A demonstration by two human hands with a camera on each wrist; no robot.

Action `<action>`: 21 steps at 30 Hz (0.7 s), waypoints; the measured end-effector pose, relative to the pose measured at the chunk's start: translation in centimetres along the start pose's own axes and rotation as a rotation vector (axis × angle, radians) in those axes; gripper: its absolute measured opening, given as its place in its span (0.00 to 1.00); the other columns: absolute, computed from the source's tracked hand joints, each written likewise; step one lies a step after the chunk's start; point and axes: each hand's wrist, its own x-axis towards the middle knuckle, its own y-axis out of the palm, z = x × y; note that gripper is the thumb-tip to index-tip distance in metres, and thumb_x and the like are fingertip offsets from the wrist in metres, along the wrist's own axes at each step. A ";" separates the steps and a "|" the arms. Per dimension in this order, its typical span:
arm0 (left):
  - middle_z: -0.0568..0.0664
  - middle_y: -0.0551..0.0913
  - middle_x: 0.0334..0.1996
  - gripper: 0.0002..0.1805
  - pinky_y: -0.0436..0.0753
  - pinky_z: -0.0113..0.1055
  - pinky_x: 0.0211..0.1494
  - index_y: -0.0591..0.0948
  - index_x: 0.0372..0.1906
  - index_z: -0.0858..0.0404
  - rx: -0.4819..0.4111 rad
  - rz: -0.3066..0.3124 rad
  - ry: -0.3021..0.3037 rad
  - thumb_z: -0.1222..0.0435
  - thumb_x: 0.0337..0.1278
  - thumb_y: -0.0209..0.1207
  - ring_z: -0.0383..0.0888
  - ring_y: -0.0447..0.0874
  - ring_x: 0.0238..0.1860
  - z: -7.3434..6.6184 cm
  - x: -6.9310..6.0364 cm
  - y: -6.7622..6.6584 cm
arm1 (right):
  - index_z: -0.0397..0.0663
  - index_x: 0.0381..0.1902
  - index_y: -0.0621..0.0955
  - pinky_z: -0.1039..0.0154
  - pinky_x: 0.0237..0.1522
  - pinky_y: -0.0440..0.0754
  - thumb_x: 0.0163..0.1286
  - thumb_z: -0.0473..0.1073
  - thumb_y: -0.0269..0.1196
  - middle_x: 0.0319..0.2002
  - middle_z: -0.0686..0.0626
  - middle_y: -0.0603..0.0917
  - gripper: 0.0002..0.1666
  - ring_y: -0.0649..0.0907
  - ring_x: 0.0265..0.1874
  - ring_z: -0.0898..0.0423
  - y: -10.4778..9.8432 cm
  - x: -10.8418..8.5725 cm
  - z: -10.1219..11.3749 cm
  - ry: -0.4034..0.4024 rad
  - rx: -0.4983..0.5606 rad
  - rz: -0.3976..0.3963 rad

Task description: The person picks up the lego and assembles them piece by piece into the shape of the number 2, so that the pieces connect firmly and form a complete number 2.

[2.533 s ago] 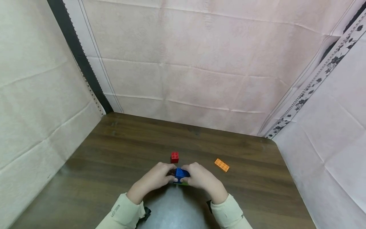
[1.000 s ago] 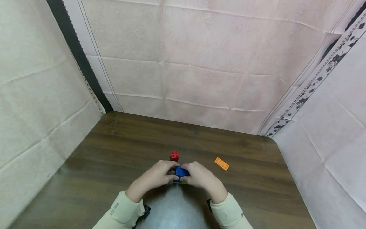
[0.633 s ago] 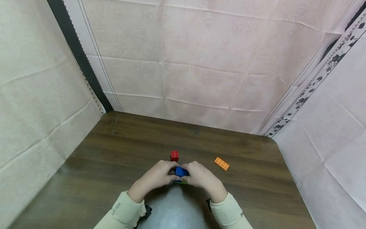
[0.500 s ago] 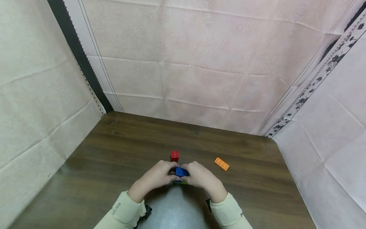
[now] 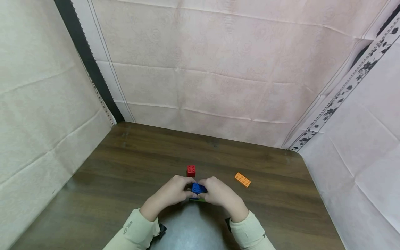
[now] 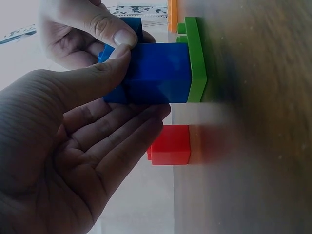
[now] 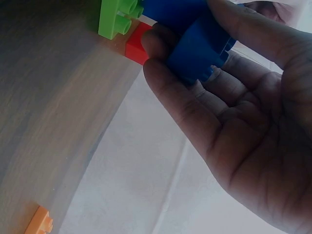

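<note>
Two blue toy building bricks stand stacked on a flat green plate (image 6: 196, 63) lying on the table. My left hand (image 5: 172, 191) pinches the lower blue brick (image 6: 158, 73), thumb on the near side and fingers on the far side. From the right, my right hand (image 5: 220, 192) grips the upper blue block (image 7: 197, 53), which has a curved side, between thumb and fingers. The two thumbs nearly meet in front of the stack. Whether the upper block is fully seated on the lower one is hidden by the fingers.
Just behind the hands stands a red brick (image 5: 191, 171) with studs upward. A flat orange brick (image 5: 242, 180) lies farther right on the brown wooden table (image 5: 125, 166). Pale cloth (image 5: 203, 69) hangs along the back and both sides.
Over the last 2.5 seconds my left fingers have shifted slightly right, closer around the blue brick. My right hand has hardly moved; the red and orange bricks stay put.
</note>
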 end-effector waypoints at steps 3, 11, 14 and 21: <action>0.39 0.85 0.40 0.15 0.80 0.31 0.40 0.84 0.51 0.56 -0.004 -0.002 -0.001 0.58 0.61 0.69 0.32 0.79 0.34 0.1 0.0 0.1 | 0.47 0.47 0.85 0.68 0.33 0.77 0.66 0.44 0.71 0.31 0.58 0.82 0.13 0.77 0.25 0.63 0.0 0.0 0.0 0.002 0.002 -0.001; 0.39 0.84 0.39 0.16 0.79 0.31 0.37 0.84 0.52 0.56 -0.010 0.000 -0.010 0.57 0.62 0.69 0.34 0.78 0.31 0.1 0.0 0.2 | 0.46 0.49 0.85 0.67 0.35 0.78 0.67 0.43 0.70 0.32 0.58 0.83 0.14 0.77 0.26 0.63 0.0 -0.1 0.1 -0.002 0.005 -0.004; 0.39 0.84 0.38 0.16 0.78 0.31 0.36 0.84 0.52 0.56 -0.013 0.000 -0.008 0.57 0.61 0.69 0.34 0.77 0.30 0.2 0.0 0.3 | 0.46 0.48 0.85 0.67 0.34 0.78 0.67 0.43 0.70 0.32 0.58 0.82 0.14 0.77 0.26 0.63 0.0 -0.1 0.1 -0.001 -0.001 -0.004; 0.40 0.85 0.39 0.16 0.78 0.31 0.38 0.84 0.51 0.55 -0.009 0.000 -0.014 0.56 0.61 0.69 0.34 0.78 0.32 0.3 0.1 0.4 | 0.46 0.48 0.85 0.68 0.33 0.78 0.66 0.44 0.71 0.31 0.58 0.82 0.14 0.77 0.25 0.63 -0.1 -0.1 0.1 0.000 -0.007 -0.003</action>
